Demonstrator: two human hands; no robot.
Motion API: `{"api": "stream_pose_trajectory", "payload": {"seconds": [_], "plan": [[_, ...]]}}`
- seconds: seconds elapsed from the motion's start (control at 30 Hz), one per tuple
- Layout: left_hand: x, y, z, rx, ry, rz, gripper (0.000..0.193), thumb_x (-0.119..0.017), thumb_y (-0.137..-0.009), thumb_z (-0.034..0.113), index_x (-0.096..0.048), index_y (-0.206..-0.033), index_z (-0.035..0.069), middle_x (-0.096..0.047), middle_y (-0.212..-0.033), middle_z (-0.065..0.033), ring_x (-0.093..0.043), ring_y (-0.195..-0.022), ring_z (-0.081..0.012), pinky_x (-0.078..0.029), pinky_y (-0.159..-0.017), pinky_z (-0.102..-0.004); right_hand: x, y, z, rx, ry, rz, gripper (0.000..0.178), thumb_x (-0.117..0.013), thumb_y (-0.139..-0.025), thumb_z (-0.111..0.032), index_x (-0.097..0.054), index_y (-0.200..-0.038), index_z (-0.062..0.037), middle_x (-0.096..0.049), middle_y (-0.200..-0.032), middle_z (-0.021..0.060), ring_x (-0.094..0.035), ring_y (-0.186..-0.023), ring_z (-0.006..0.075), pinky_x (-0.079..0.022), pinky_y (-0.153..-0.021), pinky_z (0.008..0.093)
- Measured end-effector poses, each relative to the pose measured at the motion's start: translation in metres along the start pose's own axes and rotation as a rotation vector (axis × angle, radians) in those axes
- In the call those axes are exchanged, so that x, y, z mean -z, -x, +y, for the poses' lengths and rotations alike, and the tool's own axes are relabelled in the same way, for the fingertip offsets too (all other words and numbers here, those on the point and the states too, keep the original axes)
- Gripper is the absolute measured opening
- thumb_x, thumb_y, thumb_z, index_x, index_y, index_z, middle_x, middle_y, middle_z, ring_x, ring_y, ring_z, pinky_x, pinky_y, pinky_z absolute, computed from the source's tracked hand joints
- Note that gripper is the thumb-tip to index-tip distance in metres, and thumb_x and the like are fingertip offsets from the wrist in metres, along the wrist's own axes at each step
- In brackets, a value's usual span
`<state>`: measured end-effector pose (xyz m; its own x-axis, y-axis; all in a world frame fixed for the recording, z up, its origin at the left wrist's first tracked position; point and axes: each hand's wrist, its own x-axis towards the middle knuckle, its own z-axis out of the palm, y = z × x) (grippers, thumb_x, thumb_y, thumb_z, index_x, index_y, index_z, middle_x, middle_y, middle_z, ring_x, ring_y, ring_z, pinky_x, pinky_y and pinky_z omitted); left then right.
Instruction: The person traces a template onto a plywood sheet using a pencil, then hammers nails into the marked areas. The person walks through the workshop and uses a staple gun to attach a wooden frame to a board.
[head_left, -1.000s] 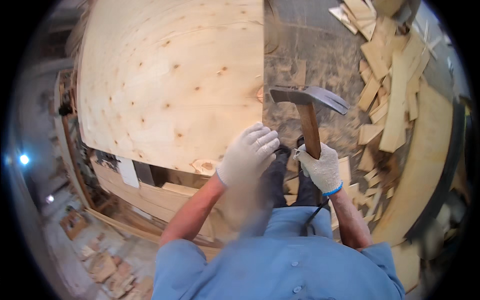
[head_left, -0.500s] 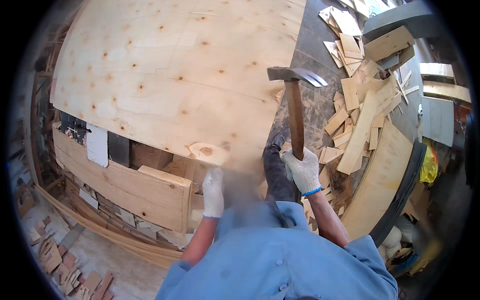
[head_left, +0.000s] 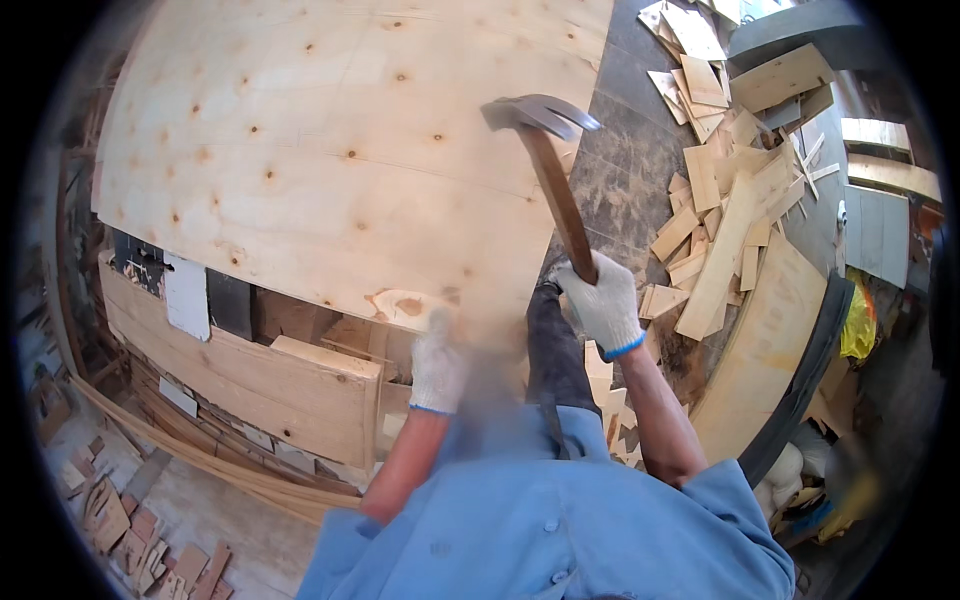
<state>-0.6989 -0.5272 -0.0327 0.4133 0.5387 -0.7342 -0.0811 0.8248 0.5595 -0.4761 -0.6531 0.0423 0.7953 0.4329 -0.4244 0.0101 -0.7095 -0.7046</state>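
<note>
My right fingers [head_left: 590,292] clamped on claw hammer [head_left: 556,190], its head seen against plywood sheet [head_left: 300,150]. My left fingers [head_left: 436,358] by sheet's near edge, blurred; cannot tell if closed. Wood offcuts [head_left: 735,215] crowd floor [head_left: 612,165] at right.

Two white gloves [head_left: 605,308], two buttons [head_left: 551,525], one hammer [head_left: 553,190] and one large plywood sheet [head_left: 300,170] show. One white panel [head_left: 187,297] sits by the sheet's near edge; the overlapping offcuts [head_left: 703,180] cannot be counted.

L hand [head_left: 435,370]: fingers [head_left: 440,325] were blurred, contact w/ ply sheet [head_left: 300,190] unclear; sheet's far end got cut by top edge.
</note>
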Motion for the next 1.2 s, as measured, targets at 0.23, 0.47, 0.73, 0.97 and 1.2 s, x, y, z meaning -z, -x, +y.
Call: {"api": "stream_pose_trajectory", "payload": {"seconds": [0.23,0.47,0.73,0.97,1.2], "plan": [[-0.014,0.004,0.004,0.067,-0.058,0.102,0.032,-0.044,-0.109,0.016,-0.067,-0.116,-0.006,-0.068,-0.101,-0.0016,-0.06,-0.088,-0.0094,-0.052,-0.077,-0.0265,-0.01,-0.014,0.014,0.02,-0.019,0.028,0.021,-0.072,-0.085,-0.016,-0.066,-0.089,0.0038,-0.06,-0.067,0.009,-0.056,-0.067,0.01,-0.047,-0.062,0.0325],[-0.005,0.002,0.002,0.078,-0.009,0.017,0.025,-0.055,-0.106,0.022,-0.066,-0.111,0.0,-0.067,-0.1,-0.0021,-0.064,-0.091,-0.0137,-0.054,-0.081,-0.0305,-0.009,0.002,0.016,0.192,-0.133,0.134,0.022,-0.073,-0.085,-0.017,-0.064,-0.085,0.003,-0.056,-0.063,0.0069,-0.053,-0.063,0.0107,-0.046,-0.06,0.0333],[0.003,-0.002,-0.001,0.04,-0.057,-0.038,0.034,-0.068,-0.1,0.028,-0.06,-0.125,0.005,-0.066,-0.114,-0.0068,-0.066,-0.104,-0.0197,-0.058,-0.091,-0.0372,0.01,-0.001,-0.003,0.101,-0.032,0.09,0.019,-0.071,-0.087,-0.017,-0.067,-0.087,0.002,-0.061,-0.068,0.0108,-0.059,-0.066,0.0147,-0.048,-0.062,0.034],[0.024,-0.01,-0.013,-0.065,-0.187,-0.116,0.035,-0.068,-0.1,0.03,-0.061,-0.124,0.005,-0.066,-0.11,-0.0049,-0.066,-0.1,-0.0171,-0.056,-0.089,-0.0341,0.026,-0.013,-0.029,-0.096,0.025,0.025,0.018,-0.071,-0.087,-0.015,-0.066,-0.088,0.0023,-0.059,-0.066,0.0105,-0.055,-0.065,0.0112,-0.047,-0.061,0.0323],[0.028,-0.013,-0.025,-0.185,-0.184,-0.067,0.037,-0.07,-0.099,0.029,-0.061,-0.126,0.005,-0.067,-0.114,-0.005,-0.066,-0.102,-0.018,-0.057,-0.092,-0.0363,0.038,0.006,-0.02,0.153,0.073,0.063,0.021,-0.073,-0.087,-0.018,-0.066,-0.089,0.0015,-0.056,-0.065,0.0103,-0.05,-0.063,0.0137,-0.046,-0.061,0.0341]]}}
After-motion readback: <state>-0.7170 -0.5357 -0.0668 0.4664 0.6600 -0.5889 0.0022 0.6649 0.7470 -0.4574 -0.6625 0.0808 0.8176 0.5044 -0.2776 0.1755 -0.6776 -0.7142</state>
